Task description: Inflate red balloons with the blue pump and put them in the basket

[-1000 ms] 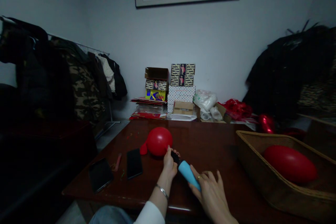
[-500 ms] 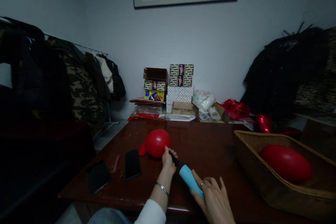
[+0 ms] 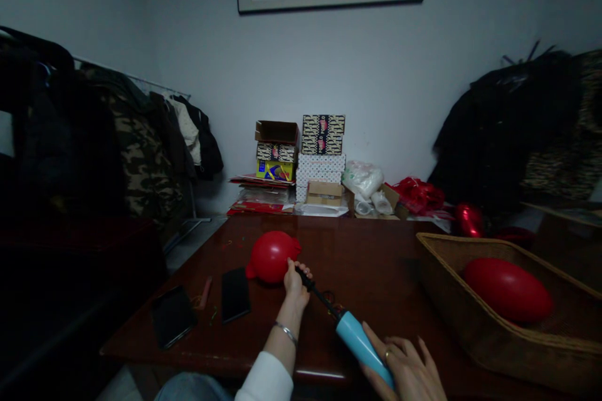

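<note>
A partly inflated red balloon (image 3: 273, 256) rests at the left middle of the table, with small limp bulges at its sides. My left hand (image 3: 296, 281) is closed at the balloon's mouth, around the black end of a hand pump (image 3: 361, 346). The exact join of balloon and nozzle is hidden by my fingers. A thin black rod shows between that end and the pump's light blue barrel. My right hand (image 3: 408, 360) grips the barrel near the table's front edge, with some fingers raised off it.
At the right, a wicker basket (image 3: 475, 301) holds a large red balloon (image 3: 508, 289). Left of my hands lie a black phone (image 3: 235, 294), a dark tablet-like device (image 3: 172, 316) and a small pinkish stick (image 3: 205, 292). Stacked boxes (image 3: 322, 169) stand beyond the table (image 3: 357, 250).
My right hand has drawn the blue barrel back to the lower right, so more black rod shows. The balloon and my left hand have shifted slightly left; the balloon's bulges look different.
</note>
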Demonstrator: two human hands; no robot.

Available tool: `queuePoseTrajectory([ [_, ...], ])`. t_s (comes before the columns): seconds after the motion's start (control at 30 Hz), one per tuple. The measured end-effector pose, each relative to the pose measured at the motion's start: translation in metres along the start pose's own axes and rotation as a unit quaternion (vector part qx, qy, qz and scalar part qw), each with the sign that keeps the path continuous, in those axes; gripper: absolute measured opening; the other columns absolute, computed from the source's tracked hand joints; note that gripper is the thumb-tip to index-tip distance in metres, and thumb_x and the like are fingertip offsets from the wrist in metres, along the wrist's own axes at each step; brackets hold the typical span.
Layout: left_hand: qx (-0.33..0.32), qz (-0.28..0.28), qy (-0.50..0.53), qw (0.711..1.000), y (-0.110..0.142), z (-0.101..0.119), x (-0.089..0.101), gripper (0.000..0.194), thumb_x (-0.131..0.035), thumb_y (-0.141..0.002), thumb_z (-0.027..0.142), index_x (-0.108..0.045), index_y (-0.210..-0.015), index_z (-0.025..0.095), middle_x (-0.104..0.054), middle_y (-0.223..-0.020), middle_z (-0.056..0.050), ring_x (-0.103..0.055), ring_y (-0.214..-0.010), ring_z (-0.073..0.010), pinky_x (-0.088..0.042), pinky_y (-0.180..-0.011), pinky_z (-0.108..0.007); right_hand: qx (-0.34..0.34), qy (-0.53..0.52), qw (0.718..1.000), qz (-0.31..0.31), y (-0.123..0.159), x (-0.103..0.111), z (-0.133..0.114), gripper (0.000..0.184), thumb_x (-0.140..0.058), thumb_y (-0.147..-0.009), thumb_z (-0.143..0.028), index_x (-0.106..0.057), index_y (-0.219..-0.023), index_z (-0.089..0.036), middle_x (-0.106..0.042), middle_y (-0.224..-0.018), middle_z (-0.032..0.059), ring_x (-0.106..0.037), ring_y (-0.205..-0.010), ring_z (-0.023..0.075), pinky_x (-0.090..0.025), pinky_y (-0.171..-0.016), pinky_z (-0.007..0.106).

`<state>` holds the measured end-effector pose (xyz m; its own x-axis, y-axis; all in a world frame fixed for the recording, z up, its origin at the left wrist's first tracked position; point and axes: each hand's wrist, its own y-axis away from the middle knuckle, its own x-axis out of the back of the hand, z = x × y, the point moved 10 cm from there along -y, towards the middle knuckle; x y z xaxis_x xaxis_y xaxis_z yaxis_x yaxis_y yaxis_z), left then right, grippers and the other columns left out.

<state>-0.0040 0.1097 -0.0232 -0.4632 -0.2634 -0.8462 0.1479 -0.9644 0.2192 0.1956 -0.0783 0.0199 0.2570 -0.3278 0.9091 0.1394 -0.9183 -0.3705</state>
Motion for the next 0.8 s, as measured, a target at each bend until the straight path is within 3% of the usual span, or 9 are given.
queuePoseTrajectory([
  [0.27,0.002,-0.013,-0.012,1.000,0.010,-0.005,-0.007,0.032,-0.051,-0.083,0.043,-0.041,-0.065,0.019,-0.040,-0.052,0.004,-0.037,-0.040,-0.0069,-0.031,-0.039,-0.019,-0.014,-0.017,1.000,0.000,-0.027,0.016,-0.034,0.047,-0.046,-0.084,-0.046,-0.042,-0.130,-0.035,-0.067,-0.100,0.0022,-0.053,-0.102,0.0256,-0.015,-0.100,0.057],
  [0.43,0.006,-0.016,-0.024,1.000,0.015,-0.011,-0.007,0.032,-0.053,-0.082,0.044,-0.042,-0.066,0.018,-0.041,-0.051,0.004,-0.039,-0.041,-0.0076,-0.033,-0.040,-0.020,-0.016,-0.001,1.000,0.002,-0.049,0.020,-0.056,0.046,-0.047,-0.084,-0.039,-0.045,-0.129,-0.030,-0.067,-0.095,0.0036,-0.052,-0.100,0.0264,-0.013,-0.100,0.057],
  [0.8,0.002,-0.006,-0.030,1.000,0.012,-0.004,-0.005,0.033,-0.053,-0.083,0.042,-0.040,-0.064,0.018,-0.039,-0.049,0.005,-0.037,-0.040,-0.0072,-0.031,-0.039,-0.019,0.002,0.021,0.999,0.025,-0.048,0.015,-0.061,0.049,-0.051,-0.084,-0.038,-0.042,-0.131,-0.027,-0.067,-0.092,0.0030,-0.054,-0.097,0.0253,-0.015,-0.100,0.058],
])
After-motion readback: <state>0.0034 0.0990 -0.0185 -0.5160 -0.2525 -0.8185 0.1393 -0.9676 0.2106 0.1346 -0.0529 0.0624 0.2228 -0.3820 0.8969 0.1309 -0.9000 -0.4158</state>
